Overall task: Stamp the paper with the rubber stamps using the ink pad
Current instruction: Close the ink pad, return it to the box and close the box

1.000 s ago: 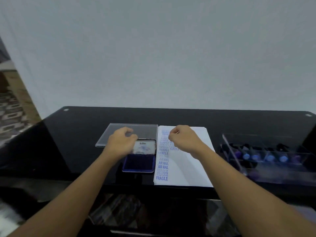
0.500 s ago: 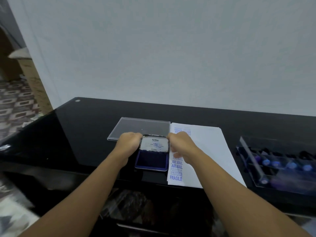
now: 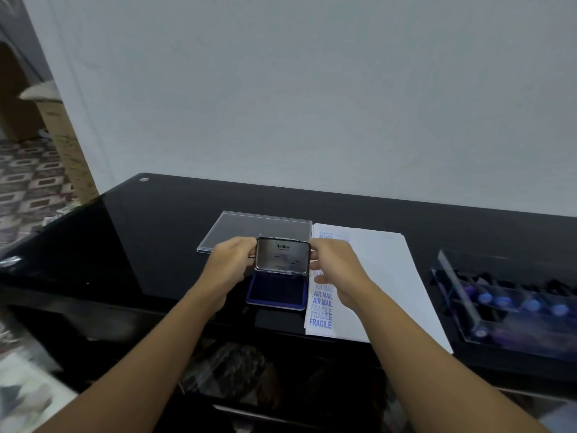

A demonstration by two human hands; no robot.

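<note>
The fingers (image 3: 247,245) of the left hand (image 3: 231,264) pinch the left edge of the ink pad's metal lid (image 3: 282,254). The fingers (image 3: 319,249) of the right hand (image 3: 336,271) pinch its right edge, and the lower fingers of that hand hang loose over the paper. The lid stands up, with its shiny inside facing the person.

Under the lid, the ink pad (image 3: 276,290) lies open near the front edge of the black table (image 3: 156,232). Its pad is dark blue.

The paper (image 3: 377,276) lies just to the right of the ink pad. Blue words run down its left side. FRAGILE is nearest, and AIR MAIL is above it.

Well off to the right sits a clear box (image 3: 468,310). The stamps (image 3: 502,300) lie in it in a row and show round blue tops.

Behind the ink pad lies a flat clear cover (image 3: 249,226). Past the table is a plain pale wall (image 3: 312,104).
</note>
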